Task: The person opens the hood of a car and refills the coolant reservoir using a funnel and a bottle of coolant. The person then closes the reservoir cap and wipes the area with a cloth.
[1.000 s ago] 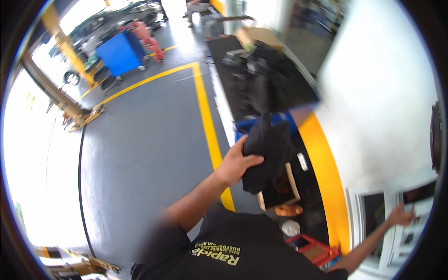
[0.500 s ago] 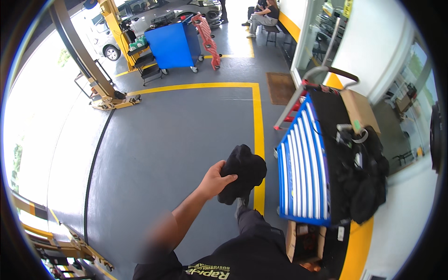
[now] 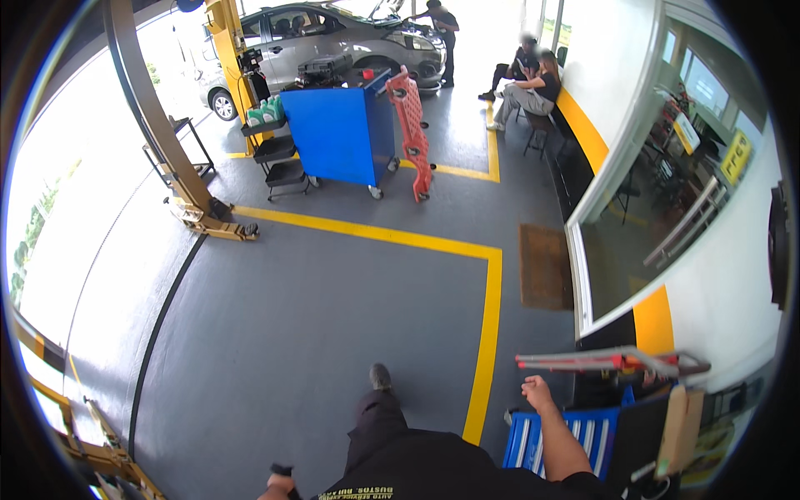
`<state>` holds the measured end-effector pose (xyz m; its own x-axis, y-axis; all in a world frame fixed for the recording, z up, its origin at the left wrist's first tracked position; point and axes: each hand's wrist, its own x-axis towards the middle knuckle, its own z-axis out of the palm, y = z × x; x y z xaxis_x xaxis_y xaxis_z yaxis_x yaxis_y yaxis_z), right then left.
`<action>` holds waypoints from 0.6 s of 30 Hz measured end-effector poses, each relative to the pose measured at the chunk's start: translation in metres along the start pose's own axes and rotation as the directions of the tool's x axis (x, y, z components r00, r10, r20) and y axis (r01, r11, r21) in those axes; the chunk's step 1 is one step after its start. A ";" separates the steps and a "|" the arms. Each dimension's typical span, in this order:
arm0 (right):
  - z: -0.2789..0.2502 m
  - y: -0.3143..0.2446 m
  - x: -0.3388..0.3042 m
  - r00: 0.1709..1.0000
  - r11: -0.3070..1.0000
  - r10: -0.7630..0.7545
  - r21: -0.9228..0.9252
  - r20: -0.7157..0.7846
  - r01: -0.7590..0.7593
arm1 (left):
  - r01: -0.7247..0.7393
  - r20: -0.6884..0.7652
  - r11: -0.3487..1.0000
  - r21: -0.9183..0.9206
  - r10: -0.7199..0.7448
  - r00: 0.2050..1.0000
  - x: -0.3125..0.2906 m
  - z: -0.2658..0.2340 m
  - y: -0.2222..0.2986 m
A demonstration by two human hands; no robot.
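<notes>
My left hand (image 3: 277,486) is low at the bottom edge of the view, closed round a black cloth bundle (image 3: 282,470), of which only a small part shows. On the other side my right hand (image 3: 536,390) hangs with curled fingers and nothing visible in them. Just below and beside it stands a blue tool cabinet (image 3: 518,440) with silver drawer fronts. A grey and red folded handcart (image 3: 612,360) is close beyond that hand, apart from it. One dark shoe (image 3: 381,377) is forward on the grey floor.
Ahead stand a blue rolling cart (image 3: 333,133), a red creeper (image 3: 408,133) and a tan lift post (image 3: 158,108). Behind them is a silver car (image 3: 325,42) with a person (image 3: 442,37) at its front. Two people sit by the right wall near a stool (image 3: 538,125). A brown mat (image 3: 546,265) lies by the glass door.
I have moved forward, so the tool cabinet has dropped to the lower right. My left hand with the black cloth bundle has gone down to the bottom edge; my right hand has come up into view.
</notes>
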<state>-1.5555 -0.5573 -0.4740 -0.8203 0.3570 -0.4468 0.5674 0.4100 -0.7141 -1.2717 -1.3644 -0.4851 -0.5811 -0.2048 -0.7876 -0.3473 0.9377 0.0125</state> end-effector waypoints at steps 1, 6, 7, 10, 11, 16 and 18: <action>-0.007 -0.045 0.055 0.990 0.992 -0.128 -0.003 -0.060 0.128 | -0.106 0.114 0.932 0.346 0.070 0.991 0.021 -0.016 0.011; 0.051 -0.237 0.244 0.991 0.968 -0.128 0.213 -0.028 0.131 | 0.087 0.230 0.980 0.177 -0.127 0.965 0.186 -0.165 0.106; 0.079 -0.277 0.260 0.993 0.971 -0.094 0.229 0.076 0.075 | 0.201 0.221 0.977 0.077 -0.214 0.952 0.216 -0.204 0.136; 0.086 -0.325 0.351 0.977 0.953 -0.184 0.261 0.108 0.151 | 0.239 0.015 0.824 -0.514 -0.270 0.963 0.388 -0.398 0.326; 0.083 -0.350 0.369 0.976 0.947 -0.156 0.302 0.150 0.105 | 0.074 -0.161 0.875 -0.478 -0.170 0.972 0.429 -0.477 0.398; -0.008 -0.448 0.555 0.984 0.947 -0.178 0.277 0.025 0.164 | -0.584 -0.553 0.672 -0.456 0.301 0.777 0.534 -0.865 0.734; -0.046 -0.492 0.648 0.978 0.925 -0.175 0.321 -0.114 0.202 | -0.733 -0.664 0.625 -0.268 0.432 0.611 0.583 -0.960 0.817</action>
<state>-2.3626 -0.4887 -0.3873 -0.8932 0.3730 -0.2511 0.3358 0.1820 -0.9242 -2.6009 -0.9870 -0.3431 -0.9934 0.0934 -0.0670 0.0116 0.6613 0.7501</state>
